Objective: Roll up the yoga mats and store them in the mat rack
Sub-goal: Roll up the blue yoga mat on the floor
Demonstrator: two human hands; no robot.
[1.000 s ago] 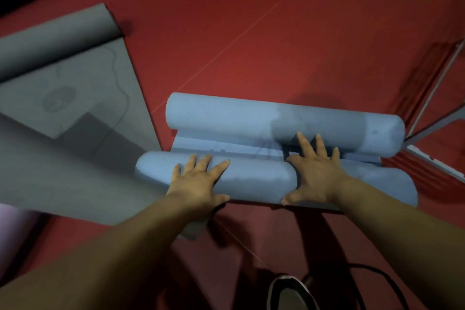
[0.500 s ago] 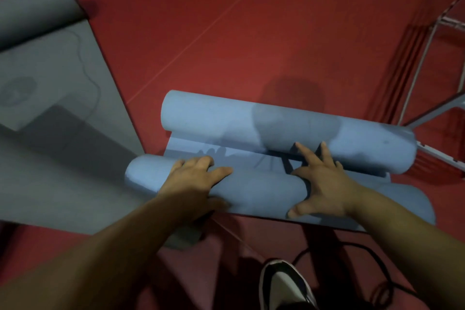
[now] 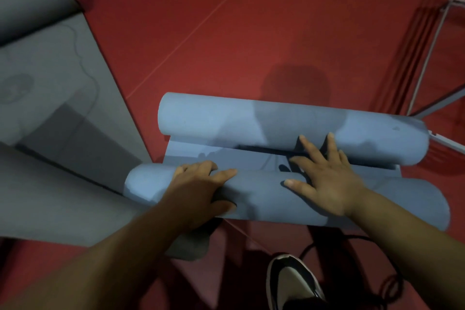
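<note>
The blue mat (image 3: 251, 118) is nearly rolled, the left hand (image 3: 198, 189) curled round it and the right hand (image 3: 327, 178) pressing with fingers splayed; the grey mat (image 3: 63, 121) lies mostly flat.

Blue mat (image 3: 276, 123): looks like foam, matt, fine even surface, no sheen, same where my left hand (image 3: 198, 189) wraps the near roll. Grey mat (image 3: 50, 83), left of the blue mat: same matt foam look, faint line pattern. Floor (image 3: 251, 20) around the blue mat: red, matt, smooth, thin seam lines. Rack frame (image 3: 432, 40), right of the blue mat: thin pale tube, looks like painted metal. Shoe (image 3: 292, 282), my side of the blue mat: smooth black-and-white upper, material unclear. Cable (image 3: 392, 282) there too: black, smooth.
</note>
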